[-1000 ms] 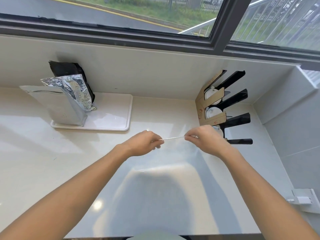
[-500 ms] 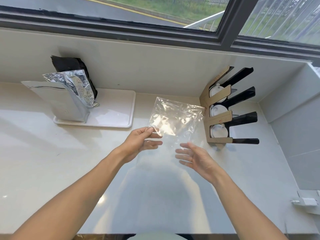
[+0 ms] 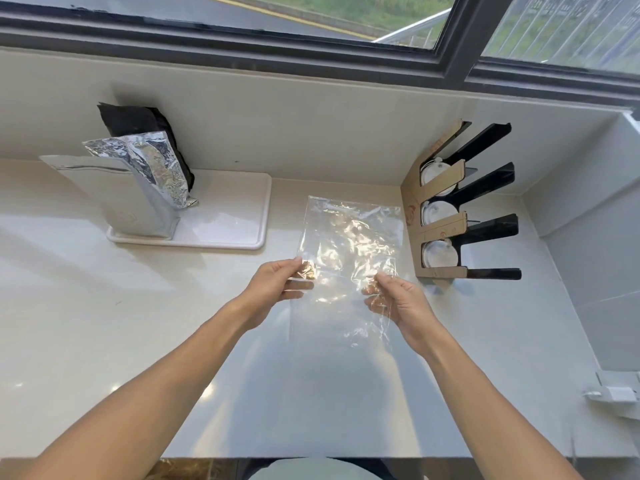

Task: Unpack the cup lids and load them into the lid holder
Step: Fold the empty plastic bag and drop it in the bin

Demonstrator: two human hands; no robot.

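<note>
An empty clear plastic bag [image 3: 349, 244] is stretched flat above the counter between my two hands. My left hand [image 3: 277, 282] pinches its left edge. My right hand [image 3: 394, 299] grips its right side, fingers behind the film. The lid holder [image 3: 446, 226], brown cardboard with black dividers, stands at the right against the wall. White cup lids [image 3: 438, 256] fill its three slots, one stack per slot.
A white tray [image 3: 228, 220] at the back left carries silver foil pouches [image 3: 145, 188] and a black bag [image 3: 138, 121]. A white charger [image 3: 616, 393] lies at the right edge. A tiled wall and the window frame close off the back and right.
One second ago both hands pulled the bag taut, edge-on. The right hand then let go, and it has now taken hold of the bag's right side again, with the bag spread flat.
</note>
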